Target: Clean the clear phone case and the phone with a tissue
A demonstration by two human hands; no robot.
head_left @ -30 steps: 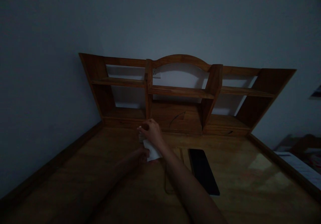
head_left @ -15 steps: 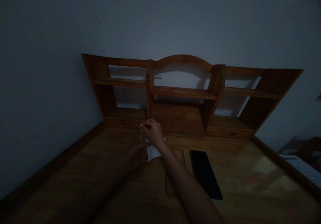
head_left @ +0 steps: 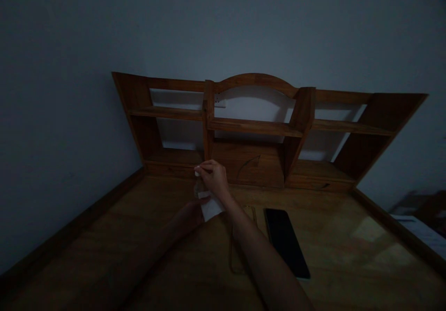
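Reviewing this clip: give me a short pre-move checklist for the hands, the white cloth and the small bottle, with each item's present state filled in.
1. Right hand grips the top of the small bottle: ok.
2. Left hand holds the white cloth under the bottle: ok, though dim.
3. Bottle cap on or off: cannot tell, the fingers cover it.
4. Black phone lies apart from both hands, to the right: ok.
5. Clear phone case sits partly under the right forearm: not ok, it could be nudged.
6. Light enough to judge detail: not ok, the desk is dark.
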